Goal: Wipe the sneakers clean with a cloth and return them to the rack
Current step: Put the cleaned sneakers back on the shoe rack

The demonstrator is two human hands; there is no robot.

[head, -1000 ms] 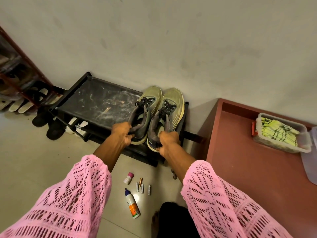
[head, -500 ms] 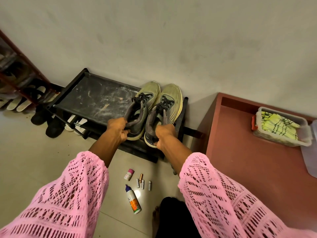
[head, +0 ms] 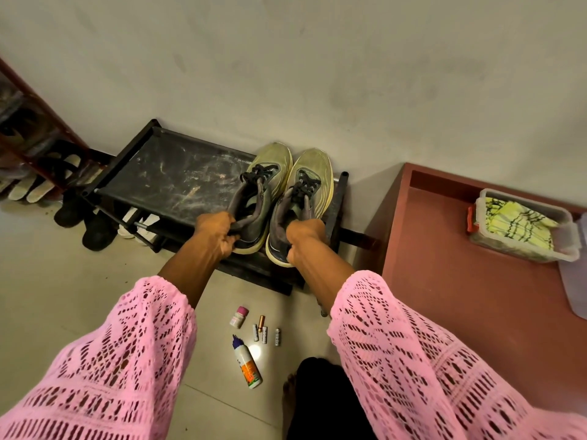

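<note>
Both sneakers gripped at the heels on the rack point(head: 178, 173), at its 3 o'clock end.
Left hand point(head: 213, 231) and right hand point(head: 304, 238) have fingers curled around the left sneaker point(head: 265, 182) and right sneaker point(head: 313, 182); likely next: lift them off or release.

My left hand point(head: 213, 231) hid the heel of the left sneaker point(head: 260, 198), and my right hand point(head: 303, 238) hid the heel of the right sneaker point(head: 305, 198); my fingers curled out of sight inside the collars. The red rack point(head: 38, 122) at nine o'clock ran off the edge. At three o'clock a clear lid point(head: 576, 274) was cut off on the red surface point(head: 460, 281). The printing on the batteries point(head: 265, 333) and the bottle point(head: 247, 365) at six o'clock was too small to read. My sleeves point(head: 111, 376) ran off the bottom.
</note>
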